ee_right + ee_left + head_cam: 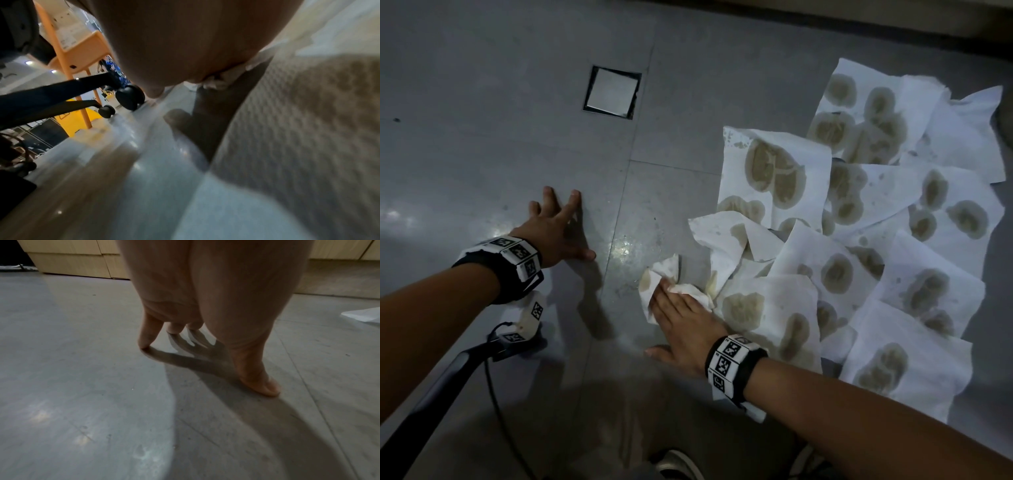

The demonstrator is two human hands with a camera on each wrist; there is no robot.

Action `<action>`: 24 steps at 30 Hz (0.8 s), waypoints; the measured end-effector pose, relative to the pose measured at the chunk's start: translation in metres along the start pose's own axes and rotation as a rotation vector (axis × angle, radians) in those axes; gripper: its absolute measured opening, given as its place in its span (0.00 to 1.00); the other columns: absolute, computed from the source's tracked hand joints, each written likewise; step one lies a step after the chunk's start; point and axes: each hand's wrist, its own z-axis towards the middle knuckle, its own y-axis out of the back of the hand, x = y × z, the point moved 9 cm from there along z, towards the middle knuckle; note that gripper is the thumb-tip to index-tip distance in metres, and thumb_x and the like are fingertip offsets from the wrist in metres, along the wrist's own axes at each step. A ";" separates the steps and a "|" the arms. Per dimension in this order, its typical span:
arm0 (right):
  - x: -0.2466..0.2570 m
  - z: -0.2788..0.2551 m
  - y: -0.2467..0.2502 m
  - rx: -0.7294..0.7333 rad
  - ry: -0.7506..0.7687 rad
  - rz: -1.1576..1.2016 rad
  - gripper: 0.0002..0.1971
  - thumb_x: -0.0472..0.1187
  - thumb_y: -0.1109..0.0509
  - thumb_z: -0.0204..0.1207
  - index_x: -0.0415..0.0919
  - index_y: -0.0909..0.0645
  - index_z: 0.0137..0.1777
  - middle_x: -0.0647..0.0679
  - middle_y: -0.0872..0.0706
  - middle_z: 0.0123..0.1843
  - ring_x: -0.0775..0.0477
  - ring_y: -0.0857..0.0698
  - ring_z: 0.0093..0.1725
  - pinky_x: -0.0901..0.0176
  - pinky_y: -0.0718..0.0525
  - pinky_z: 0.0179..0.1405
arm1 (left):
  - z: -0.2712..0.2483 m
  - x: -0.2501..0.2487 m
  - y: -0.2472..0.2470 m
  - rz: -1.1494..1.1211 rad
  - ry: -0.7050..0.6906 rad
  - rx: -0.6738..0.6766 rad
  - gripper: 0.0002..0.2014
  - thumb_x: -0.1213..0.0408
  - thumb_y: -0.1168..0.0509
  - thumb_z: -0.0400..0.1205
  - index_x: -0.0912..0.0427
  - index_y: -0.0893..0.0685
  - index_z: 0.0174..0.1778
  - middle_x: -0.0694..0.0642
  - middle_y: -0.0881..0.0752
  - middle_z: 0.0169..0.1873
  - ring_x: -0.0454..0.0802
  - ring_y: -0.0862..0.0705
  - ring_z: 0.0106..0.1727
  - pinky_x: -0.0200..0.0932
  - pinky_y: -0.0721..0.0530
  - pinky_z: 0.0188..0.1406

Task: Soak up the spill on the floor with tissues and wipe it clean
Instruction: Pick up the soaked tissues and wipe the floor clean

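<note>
Several white tissues (859, 240) with brown soaked patches lie overlapping on the grey floor (482, 137) at the right. At their left edge my right hand (671, 318) lies flat on a crumpled, stained tissue (664, 274), fingers straight, pressing it down. A thin wet film (640, 240) shines on the tile just beyond it. My left hand (561, 222) rests on the bare floor to the left, fingers spread. In the left wrist view the left hand (205, 366) stands on its fingertips (144, 344). The right wrist view is blurred, showing my palm (185, 48) over the soaked tissue (308, 129).
A square metal drain cover (613, 90) sits in the floor ahead. A black chair leg (448, 377) and a cable (496, 404) cross the lower left; castors (129, 97) and an orange frame (82, 89) stand nearby. Wooden cabinets (72, 262) line the far wall. My shoe (678, 466) is at the bottom.
</note>
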 end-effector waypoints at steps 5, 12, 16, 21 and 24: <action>-0.014 0.025 0.045 -0.138 -0.101 0.044 0.44 0.68 0.60 0.84 0.34 0.61 0.87 0.39 0.61 0.88 0.41 0.62 0.88 0.47 0.61 0.86 | 0.000 0.000 -0.001 -0.006 -0.002 -0.001 0.65 0.37 0.22 0.67 0.35 0.67 0.85 0.54 0.71 0.85 0.64 0.64 0.86 0.76 0.39 0.79; -0.047 0.061 0.059 -0.128 -0.188 0.059 0.45 0.69 0.57 0.84 0.35 0.60 0.87 0.39 0.59 0.89 0.43 0.61 0.88 0.49 0.61 0.86 | -0.003 -0.002 0.001 0.005 0.002 -0.006 0.64 0.36 0.22 0.67 0.36 0.66 0.85 0.55 0.70 0.85 0.64 0.62 0.86 0.75 0.38 0.78; -0.052 0.060 0.061 -0.156 -0.226 0.051 0.44 0.68 0.57 0.84 0.35 0.60 0.87 0.39 0.59 0.89 0.43 0.62 0.88 0.50 0.65 0.85 | -0.004 -0.004 0.002 0.004 0.002 -0.012 0.64 0.37 0.22 0.68 0.37 0.65 0.86 0.56 0.70 0.85 0.65 0.61 0.86 0.75 0.38 0.79; -0.033 0.052 0.060 -0.132 -0.209 0.117 0.45 0.70 0.60 0.83 0.34 0.59 0.87 0.38 0.61 0.89 0.41 0.63 0.88 0.46 0.63 0.86 | -0.005 -0.006 0.002 -0.001 -0.010 -0.013 0.63 0.38 0.22 0.69 0.38 0.65 0.86 0.57 0.70 0.85 0.67 0.63 0.86 0.73 0.41 0.81; -0.011 0.039 0.043 -0.086 -0.130 0.072 0.44 0.69 0.59 0.84 0.35 0.59 0.87 0.39 0.61 0.89 0.42 0.62 0.88 0.46 0.62 0.86 | -0.003 -0.004 0.002 0.004 -0.012 -0.012 0.64 0.37 0.23 0.69 0.38 0.66 0.86 0.57 0.70 0.85 0.67 0.63 0.86 0.73 0.40 0.80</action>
